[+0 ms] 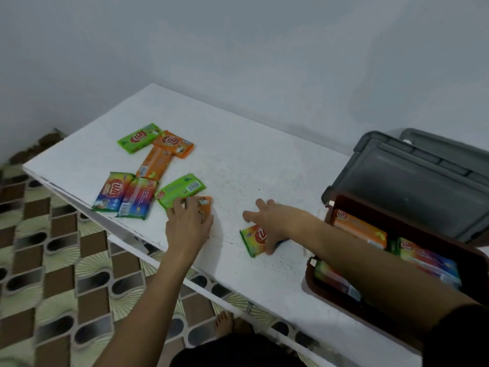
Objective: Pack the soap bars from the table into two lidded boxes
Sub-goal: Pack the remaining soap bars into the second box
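We're approx. halfway: brown box (pixel 434 235), lower right, holds several bars; grey box (pixel 412 189) behind looks shut. Six loose bars (pixel 156 165) sit centre-left on table (pixel 251 160). Left hand (pixel 189 221) curls over orange bar (pixel 207 203) — prob. gripping; right hand (pixel 272 221), fingers spread, presses rainbow bar (pixel 252 242).

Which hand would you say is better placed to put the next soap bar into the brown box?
Probably right: the right hand covers a multicolour bar nearer the open brown box; the left hand is farther.
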Available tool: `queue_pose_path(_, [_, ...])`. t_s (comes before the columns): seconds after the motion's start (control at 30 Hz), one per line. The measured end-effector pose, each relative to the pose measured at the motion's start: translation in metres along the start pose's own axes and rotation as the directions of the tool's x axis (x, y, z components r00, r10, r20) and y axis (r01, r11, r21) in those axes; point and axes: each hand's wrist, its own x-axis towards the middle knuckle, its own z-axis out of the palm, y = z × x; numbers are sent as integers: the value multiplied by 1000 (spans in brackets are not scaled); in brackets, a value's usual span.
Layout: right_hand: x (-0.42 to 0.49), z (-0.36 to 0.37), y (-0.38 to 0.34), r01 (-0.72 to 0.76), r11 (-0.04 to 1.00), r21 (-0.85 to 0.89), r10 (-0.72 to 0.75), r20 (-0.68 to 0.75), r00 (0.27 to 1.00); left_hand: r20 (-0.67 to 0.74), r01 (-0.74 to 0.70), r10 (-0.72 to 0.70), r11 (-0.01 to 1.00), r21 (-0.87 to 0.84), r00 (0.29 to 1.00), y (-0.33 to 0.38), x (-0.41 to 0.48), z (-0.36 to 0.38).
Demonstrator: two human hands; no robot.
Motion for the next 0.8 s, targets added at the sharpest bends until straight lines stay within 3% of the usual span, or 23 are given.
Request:
queue_pose_path(0.33, [2,13,0,60,987,-146,-71,-71,995,-1,39,-39,995,-95,999,0,3,5])
queue_pose_path(0.57, [-19,-4,13,60,988,143,-31,-198,980,52,-51,65,972,-230,997,15,0,3])
queue_pose_path(0.8, [-85,-16,38,95,948,304,53,-445,894,51,-316,346,899,-304,937,52,-2,-17])
